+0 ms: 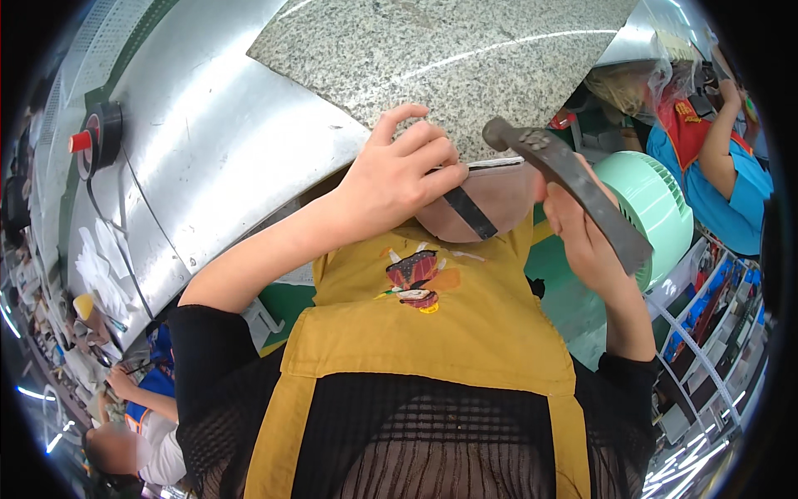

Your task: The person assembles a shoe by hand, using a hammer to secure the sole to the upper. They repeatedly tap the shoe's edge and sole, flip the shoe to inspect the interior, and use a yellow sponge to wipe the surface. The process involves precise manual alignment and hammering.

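Fingers (432,162) of left hand (399,179) pinch a pinkish-brown curved leather piece with a dark strap (486,204) at the grey speckled granite slab (449,58) edge | right hand (582,233) clenched around a dark metal hammer (573,179) just beside | mint-green round fan (657,208) behind | yellow apron (432,324) below

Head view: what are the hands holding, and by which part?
Right hand grips the dark hammer around its handle, head up. Left hand pinches the pinkish leather piece and a dark strip at their top edge.
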Demonstrator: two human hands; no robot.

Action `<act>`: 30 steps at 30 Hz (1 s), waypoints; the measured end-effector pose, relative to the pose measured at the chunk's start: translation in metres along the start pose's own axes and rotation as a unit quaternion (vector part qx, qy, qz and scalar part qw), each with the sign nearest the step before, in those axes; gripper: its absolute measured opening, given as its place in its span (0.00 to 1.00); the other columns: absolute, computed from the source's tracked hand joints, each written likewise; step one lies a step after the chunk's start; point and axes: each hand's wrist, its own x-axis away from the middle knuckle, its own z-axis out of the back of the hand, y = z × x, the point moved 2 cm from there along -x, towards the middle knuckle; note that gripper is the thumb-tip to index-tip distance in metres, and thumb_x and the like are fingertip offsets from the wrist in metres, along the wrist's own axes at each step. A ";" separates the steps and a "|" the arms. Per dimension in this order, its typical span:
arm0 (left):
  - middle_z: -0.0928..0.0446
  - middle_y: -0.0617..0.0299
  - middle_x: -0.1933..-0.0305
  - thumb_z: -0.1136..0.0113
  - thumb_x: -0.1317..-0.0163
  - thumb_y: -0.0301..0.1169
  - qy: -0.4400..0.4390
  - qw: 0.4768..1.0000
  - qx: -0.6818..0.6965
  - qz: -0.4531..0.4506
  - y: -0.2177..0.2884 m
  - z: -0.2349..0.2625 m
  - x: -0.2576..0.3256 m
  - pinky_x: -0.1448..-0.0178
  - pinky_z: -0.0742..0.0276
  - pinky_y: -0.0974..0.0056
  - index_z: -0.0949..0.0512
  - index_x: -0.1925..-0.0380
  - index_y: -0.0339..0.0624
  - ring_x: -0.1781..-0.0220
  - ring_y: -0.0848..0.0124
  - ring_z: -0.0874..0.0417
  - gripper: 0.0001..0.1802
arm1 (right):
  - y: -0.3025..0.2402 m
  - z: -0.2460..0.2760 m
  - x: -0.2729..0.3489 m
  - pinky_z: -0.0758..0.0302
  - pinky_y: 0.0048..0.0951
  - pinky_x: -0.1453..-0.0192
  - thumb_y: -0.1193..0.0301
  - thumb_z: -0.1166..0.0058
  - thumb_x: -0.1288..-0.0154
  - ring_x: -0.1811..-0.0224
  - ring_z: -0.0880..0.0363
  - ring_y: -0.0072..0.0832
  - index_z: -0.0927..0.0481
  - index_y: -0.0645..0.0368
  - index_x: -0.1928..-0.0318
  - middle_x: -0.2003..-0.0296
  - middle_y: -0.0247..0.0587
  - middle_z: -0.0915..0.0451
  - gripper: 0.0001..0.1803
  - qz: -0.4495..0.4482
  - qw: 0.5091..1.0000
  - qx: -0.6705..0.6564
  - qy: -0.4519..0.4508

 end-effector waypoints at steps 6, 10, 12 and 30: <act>0.28 0.69 0.65 0.42 0.56 0.29 -0.014 0.999 -0.020 -0.023 0.001 0.000 0.004 0.37 0.36 0.51 0.22 0.65 0.48 0.55 0.70 0.26 0.14 | -0.001 -0.002 -0.006 0.35 0.26 0.70 0.77 0.59 0.31 0.74 0.36 0.23 0.29 0.64 0.54 0.75 0.36 0.32 0.09 0.016 0.997 0.044 -0.057; 0.28 0.68 0.65 0.43 0.55 0.29 -0.015 0.999 -0.036 -0.036 0.001 0.001 0.004 0.37 0.36 0.51 0.22 0.66 0.48 0.56 0.70 0.26 0.13 | -0.006 -0.003 -0.006 0.33 0.25 0.68 0.78 0.58 0.32 0.74 0.34 0.23 0.29 0.65 0.51 0.74 0.36 0.29 0.11 0.052 0.995 0.080 -0.037; 0.29 0.68 0.65 0.43 0.54 0.30 -0.020 0.997 -0.046 -0.053 0.000 0.002 0.000 0.37 0.35 0.51 0.23 0.66 0.48 0.56 0.70 0.26 0.12 | 0.001 -0.005 -0.004 0.33 0.24 0.67 0.78 0.59 0.32 0.74 0.34 0.23 0.29 0.66 0.51 0.73 0.36 0.29 0.11 0.054 0.991 0.107 -0.051; 0.30 0.69 0.68 0.40 0.56 0.29 0.001 1.000 0.020 0.005 -0.007 0.003 0.007 0.38 0.35 0.52 0.23 0.72 0.49 0.56 0.70 0.27 0.08 | -0.006 -0.003 -0.010 0.30 0.26 0.63 0.73 0.57 0.29 0.73 0.33 0.27 0.28 0.66 0.53 0.76 0.38 0.31 0.10 0.015 0.997 0.062 -0.052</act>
